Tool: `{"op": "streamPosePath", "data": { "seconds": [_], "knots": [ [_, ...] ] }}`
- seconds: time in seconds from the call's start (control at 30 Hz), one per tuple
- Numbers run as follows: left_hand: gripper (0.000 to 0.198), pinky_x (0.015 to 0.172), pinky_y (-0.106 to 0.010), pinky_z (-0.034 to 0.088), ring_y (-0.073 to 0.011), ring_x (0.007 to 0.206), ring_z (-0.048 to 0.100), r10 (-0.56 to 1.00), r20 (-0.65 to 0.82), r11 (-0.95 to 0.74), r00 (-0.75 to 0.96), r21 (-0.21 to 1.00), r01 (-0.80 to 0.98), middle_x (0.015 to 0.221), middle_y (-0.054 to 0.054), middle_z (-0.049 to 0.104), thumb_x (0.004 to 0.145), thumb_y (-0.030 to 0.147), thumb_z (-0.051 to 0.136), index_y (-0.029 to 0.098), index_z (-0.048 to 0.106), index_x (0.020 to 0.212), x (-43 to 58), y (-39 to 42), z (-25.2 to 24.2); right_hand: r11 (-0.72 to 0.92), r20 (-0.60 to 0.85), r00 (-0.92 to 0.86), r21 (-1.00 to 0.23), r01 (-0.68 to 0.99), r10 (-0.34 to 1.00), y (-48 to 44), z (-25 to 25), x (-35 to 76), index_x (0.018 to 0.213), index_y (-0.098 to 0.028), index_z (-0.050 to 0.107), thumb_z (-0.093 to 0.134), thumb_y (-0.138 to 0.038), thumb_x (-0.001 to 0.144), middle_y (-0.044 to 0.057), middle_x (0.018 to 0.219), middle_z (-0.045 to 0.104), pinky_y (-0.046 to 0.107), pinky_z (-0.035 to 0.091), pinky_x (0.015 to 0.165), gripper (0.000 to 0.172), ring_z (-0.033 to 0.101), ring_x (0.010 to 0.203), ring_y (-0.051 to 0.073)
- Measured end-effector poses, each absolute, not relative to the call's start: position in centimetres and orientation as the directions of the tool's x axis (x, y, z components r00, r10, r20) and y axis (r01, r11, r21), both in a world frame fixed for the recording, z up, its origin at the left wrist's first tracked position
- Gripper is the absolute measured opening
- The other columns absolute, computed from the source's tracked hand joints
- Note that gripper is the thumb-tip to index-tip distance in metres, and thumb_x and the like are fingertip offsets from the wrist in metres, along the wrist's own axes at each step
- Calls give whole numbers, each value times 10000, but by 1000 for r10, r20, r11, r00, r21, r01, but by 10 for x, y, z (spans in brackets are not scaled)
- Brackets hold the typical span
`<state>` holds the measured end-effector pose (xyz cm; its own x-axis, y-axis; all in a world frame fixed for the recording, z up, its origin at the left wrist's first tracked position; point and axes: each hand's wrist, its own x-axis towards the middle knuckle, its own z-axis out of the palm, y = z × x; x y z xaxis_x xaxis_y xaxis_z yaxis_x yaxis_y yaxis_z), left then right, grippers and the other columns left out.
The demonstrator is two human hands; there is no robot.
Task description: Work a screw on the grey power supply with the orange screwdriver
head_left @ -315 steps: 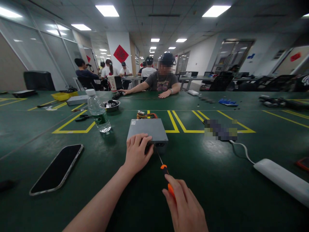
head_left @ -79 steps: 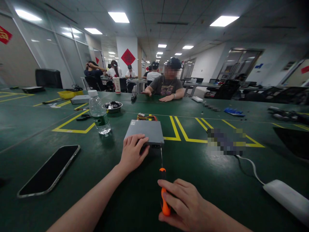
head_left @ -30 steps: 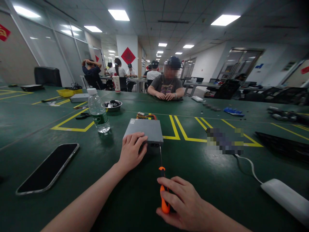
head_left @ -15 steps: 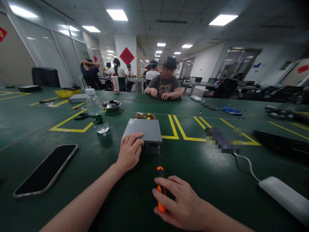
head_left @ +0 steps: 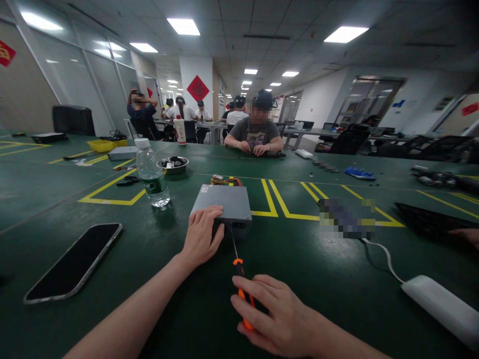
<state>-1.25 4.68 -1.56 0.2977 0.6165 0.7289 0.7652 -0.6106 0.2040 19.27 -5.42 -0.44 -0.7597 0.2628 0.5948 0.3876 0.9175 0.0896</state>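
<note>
A grey metal computer power supply (head_left: 224, 199) lies on the green table, its bundle of coloured cables (head_left: 226, 181) at the far side. My left hand (head_left: 204, 232) grips its near left corner, fingers over the top and thumb at the front face. In my right hand (head_left: 273, 311) is an orange and black screwdriver (head_left: 239, 279), held by the handle. Its thin shaft points away from me, and the tip reaches the front face of the power supply, left of the socket. Whether the tip sits in a screw is too small to tell.
A phone (head_left: 75, 262) and a water bottle (head_left: 152, 174) stand to the left, with a metal bowl (head_left: 174, 164) beyond. At right are a white power strip (head_left: 441, 306), its cord, and a dark panel (head_left: 430, 222) touched by another person's hand (head_left: 466, 235). Someone sits opposite (head_left: 254, 132).
The screwdriver tip has shifted left along the front face, and the tool now slants. My left thumb has moved out a little. Another person's hand has appeared at the right panel.
</note>
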Motion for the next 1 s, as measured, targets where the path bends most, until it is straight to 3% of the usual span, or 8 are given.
{"op": "streamPosePath", "data": {
  "seconds": [0.47,0.7,0.9,1.0],
  "knots": [
    [241,907,-405,323,-223,1110,476,607,724,-589,329,132,797,1182,-60,569,840,210,447,216,488,1077,-12,48,-17,900,608,-736,78,428,298,-53,-7,191,1059,-110,561,447,-236,904,171,1092,609,319,514,748,230,627,835,184],
    [243,902,-408,328,-228,1106,478,597,734,-587,323,126,799,1173,-60,574,824,198,466,211,492,1066,-10,48,-16,906,594,-729,1,423,340,-55,0,185,1126,-124,507,327,-360,952,191,1100,581,304,510,767,344,578,1012,212],
    [248,903,-416,331,-234,1100,483,595,737,-586,321,125,800,1174,-64,570,818,198,473,211,486,1065,-10,48,-17,915,585,-745,9,402,322,-55,-5,183,1089,-78,490,344,-300,952,181,1114,598,303,514,704,299,633,792,178],
    [251,902,-420,334,-239,1100,484,597,738,-581,314,128,804,1169,-67,572,810,198,476,211,487,1061,-9,48,-17,915,592,-735,-9,404,330,-55,-8,182,1022,-101,504,354,-330,955,163,1099,611,282,508,687,281,632,769,163]
  ]
}}
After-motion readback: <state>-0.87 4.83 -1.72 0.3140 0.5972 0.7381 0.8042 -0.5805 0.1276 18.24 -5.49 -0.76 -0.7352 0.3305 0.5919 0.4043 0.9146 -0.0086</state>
